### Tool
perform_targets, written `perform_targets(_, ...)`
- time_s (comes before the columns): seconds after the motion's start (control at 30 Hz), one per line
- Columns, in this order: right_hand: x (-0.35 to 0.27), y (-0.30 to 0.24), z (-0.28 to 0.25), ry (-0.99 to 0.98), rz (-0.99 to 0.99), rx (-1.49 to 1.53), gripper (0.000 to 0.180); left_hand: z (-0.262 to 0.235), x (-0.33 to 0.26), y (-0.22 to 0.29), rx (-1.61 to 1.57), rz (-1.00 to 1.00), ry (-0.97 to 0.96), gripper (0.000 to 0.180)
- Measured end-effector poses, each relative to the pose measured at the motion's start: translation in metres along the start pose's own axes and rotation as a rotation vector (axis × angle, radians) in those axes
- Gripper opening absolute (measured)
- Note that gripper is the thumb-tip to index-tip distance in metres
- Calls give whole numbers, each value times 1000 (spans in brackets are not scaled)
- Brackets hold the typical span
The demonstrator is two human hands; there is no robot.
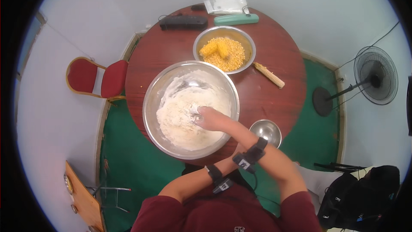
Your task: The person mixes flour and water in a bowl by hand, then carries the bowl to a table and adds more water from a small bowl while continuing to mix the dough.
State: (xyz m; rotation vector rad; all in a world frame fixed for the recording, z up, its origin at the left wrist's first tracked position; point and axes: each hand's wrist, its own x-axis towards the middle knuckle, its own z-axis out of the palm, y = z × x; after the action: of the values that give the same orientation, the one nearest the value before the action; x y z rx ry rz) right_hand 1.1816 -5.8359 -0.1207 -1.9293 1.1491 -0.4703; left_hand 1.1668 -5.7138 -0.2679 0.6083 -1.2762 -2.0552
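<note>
A large steel bowl (148,103) stands at the near left of the table, holding crumbly, pale flour (182,124). Into it reaches my right hand (210,118), its flour-coated fingers curled down on a white clump. My left forearm passes beneath the right one, toward a small steel bowl (268,131) on the table's near right. Most of my left hand (241,148) is hidden behind the right forearm, so its fingers and any hold cannot be made out. Both wrists carry black straps with small devices.
Behind the flour bowl, a steel bowl (251,58) holds corn kernels and corn pieces. A bare corncob (269,75) lies beside it. A black case (183,22), a mint-green device (236,19) and a clear plastic packet (226,4) line the far edge. A fan (375,77) stands right; a red chair (113,78), left.
</note>
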Motion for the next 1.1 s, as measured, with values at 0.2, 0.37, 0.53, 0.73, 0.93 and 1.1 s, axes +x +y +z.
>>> perform_targets(0.2,-2,-5,-55,-163,-33,-86,30,1,-53,115,-236,-580,111,54)
perform_targets(0.37,34,5,-53,-85,-58,-106,32,-53,-110,159,-183,-629,77,60)
perform_targets(0.53,1,48,-43,29,323,282,29,-115,-148,200,-17,-698,202,51)
perform_targets(0.73,-7,86,75,-88,453,134,32,-166,-165,268,-17,-667,244,50)
perform_targets(0.93,27,64,170,-94,518,-86,27,-221,-181,296,37,-568,245,46)
perform_targets(1.1,8,85,194,460,282,-8,25,-256,-173,287,-87,-489,194,57)
